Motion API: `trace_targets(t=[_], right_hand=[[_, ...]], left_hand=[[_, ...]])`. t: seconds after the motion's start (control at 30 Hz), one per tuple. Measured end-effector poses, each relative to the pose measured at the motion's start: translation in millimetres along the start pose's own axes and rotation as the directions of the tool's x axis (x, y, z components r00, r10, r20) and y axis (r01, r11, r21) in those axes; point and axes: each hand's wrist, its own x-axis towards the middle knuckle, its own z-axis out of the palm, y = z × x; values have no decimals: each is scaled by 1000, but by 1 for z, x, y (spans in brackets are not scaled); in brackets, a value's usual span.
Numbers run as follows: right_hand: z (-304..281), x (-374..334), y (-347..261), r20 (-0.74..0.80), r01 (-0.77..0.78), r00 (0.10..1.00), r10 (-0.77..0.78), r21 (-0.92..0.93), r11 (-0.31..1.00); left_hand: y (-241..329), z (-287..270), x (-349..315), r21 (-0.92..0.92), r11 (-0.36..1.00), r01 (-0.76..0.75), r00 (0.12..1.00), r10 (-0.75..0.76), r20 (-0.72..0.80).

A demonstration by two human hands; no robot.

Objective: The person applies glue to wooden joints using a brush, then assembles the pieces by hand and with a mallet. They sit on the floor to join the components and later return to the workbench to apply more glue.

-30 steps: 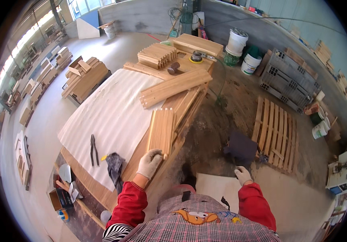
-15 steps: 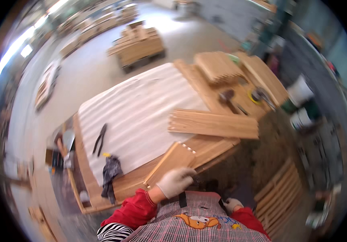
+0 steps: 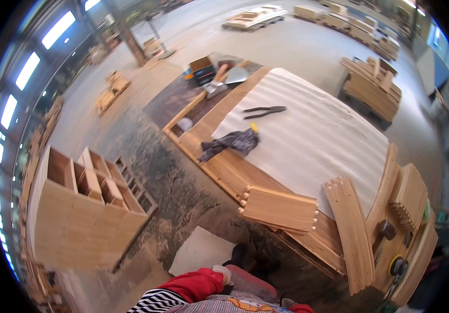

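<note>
My left hand [image 3: 224, 274], in a pale glove and red sleeve, is drawn in against the front of my checked apron [image 3: 211, 304]. Its fingers are blurred and partly hidden. Only a bit of my right hand [image 3: 287, 302] shows low beside the apron, its fingers out of sight. Neither hand touches the workbench. On the bench's near edge lies a short wooden board [image 3: 281, 208] with notched ends and pale pegs. A longer notched board [image 3: 350, 235] lies to its right, partly over a white foam sheet [image 3: 308, 130]. Pliers [image 3: 264, 111] and a dark crumpled cloth [image 3: 232, 143] rest farther left.
A pale wooden drawer cabinet [image 3: 86, 208] stands on the floor at left. A flat pale sheet [image 3: 201, 251] lies near my feet. Stacked boards [image 3: 409, 190], a mallet [image 3: 387, 229] and a yellow-rimmed tape roll [image 3: 397, 266] are at the bench's right. An open box [image 3: 202, 70] sits beyond its far-left corner.
My view has swung left, bringing the drawer cabinet into sight and shifting the bench rightward. My left hand has moved from beside the short board to my apron. My right hand is now mostly out of view.
</note>
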Motion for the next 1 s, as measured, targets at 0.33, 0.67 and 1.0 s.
trace_targets(t=[0.33, 0.67, 1.0], right_hand=[[0, 4, -42, 288, 126, 957, -29, -322, 938], [108, -12, -135, 432, 203, 899, 76, -563, 801], [168, -20, -261, 392, 220, 887, 245, -824, 522]], left_hand=[[-29, 221, 14, -330, 928, 176, 975, -116, 192], [-96, 359, -29, -487, 866, 111, 985, -31, 169], [-139, 391, -153, -845, 490, -214, 969, 215, -121]])
